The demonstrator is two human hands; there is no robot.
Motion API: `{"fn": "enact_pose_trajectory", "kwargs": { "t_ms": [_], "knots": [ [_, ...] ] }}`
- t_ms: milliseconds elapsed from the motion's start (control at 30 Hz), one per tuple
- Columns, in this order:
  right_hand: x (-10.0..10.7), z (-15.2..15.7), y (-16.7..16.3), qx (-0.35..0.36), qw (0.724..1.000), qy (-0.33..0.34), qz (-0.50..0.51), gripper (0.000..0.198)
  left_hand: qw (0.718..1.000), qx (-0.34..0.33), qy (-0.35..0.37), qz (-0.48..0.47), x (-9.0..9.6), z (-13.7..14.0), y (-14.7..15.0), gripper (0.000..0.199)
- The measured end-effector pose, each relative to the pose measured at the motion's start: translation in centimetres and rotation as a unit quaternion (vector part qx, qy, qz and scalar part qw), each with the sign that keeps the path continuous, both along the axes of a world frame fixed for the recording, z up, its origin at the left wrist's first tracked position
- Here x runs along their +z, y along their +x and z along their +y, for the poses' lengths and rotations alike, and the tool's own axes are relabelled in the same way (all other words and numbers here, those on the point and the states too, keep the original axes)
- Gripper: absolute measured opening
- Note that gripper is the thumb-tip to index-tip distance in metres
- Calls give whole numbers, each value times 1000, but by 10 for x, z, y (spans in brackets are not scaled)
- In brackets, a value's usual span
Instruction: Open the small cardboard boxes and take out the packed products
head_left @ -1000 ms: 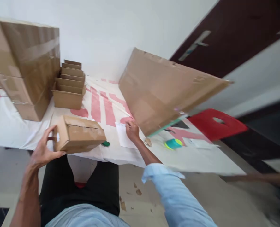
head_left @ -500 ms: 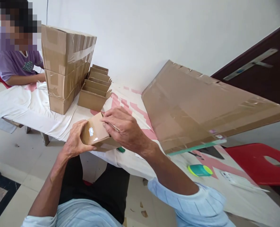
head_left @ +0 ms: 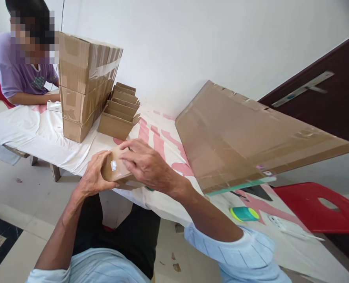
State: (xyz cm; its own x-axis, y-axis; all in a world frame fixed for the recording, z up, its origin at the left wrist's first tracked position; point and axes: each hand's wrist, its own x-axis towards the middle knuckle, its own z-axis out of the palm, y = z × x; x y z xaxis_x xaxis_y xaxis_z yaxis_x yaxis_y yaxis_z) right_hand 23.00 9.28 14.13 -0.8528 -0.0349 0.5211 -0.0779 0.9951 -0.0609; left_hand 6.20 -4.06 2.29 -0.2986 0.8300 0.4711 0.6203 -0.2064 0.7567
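A small brown cardboard box [head_left: 124, 167] with a white label [head_left: 113, 165] on its face is held above the table's front edge. My left hand [head_left: 95, 173] wraps around its left end, thumb along the lower near side. Across the box's right part lies my right hand [head_left: 146, 165], its bent fingers gripping at the top face and edge; the hand hides that end of the box. Behind the box, open cardboard boxes [head_left: 115, 126] stand in a row.
Taped cartons [head_left: 74, 102] are stacked at the left, with a person in a purple shirt [head_left: 23, 78] behind them. A big cardboard sheet [head_left: 236, 141] leans at the right. A green-yellow tape roll or container [head_left: 245, 213], a power strip [head_left: 289, 227] and a red chair [head_left: 318, 208] are nearby.
My right hand has shifted slightly left and down over the box's top, and its fingers reach farther across. My left hand keeps its hold. The view has turned slightly.
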Motion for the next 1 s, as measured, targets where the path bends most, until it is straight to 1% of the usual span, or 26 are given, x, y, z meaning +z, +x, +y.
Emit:
{"fn": "enact_pose_trajectory", "kwargs": {
  "t_ms": [67,100,167,300,400,533,600,700,900,1000],
  "knots": [
    [4,5,9,-26,997,-42,60,26,1000,-4,-18,-9,-4,-3,-9,104],
    [5,7,13,-37,995,-50,78,26,1000,-7,-24,-12,-5,-4,-13,103],
    [3,11,15,-40,994,-44,87,23,999,-10,-28,-12,-5,-5,-15,103],
    [-5,8,5,-23,999,-3,33,21,1000,-4,-22,4,4,0,-2,105],
    [-6,4,-5,-41,998,47,-31,17,1000,3,-13,18,13,4,13,107],
    [-5,0,-11,-79,978,146,-123,12,999,7,-24,27,22,5,25,107],
    [-3,-2,-12,-98,966,177,-161,8,999,10,-29,30,24,4,27,107],
    [-2,-5,-12,-110,958,192,-184,8,999,12,-25,35,24,4,29,106],
    [-1,-1,-12,-94,960,184,-191,18,999,11,-22,37,24,4,31,105],
    [-1,0,-13,-93,961,177,-190,18,999,13,-21,39,25,3,32,102]
  ]
}}
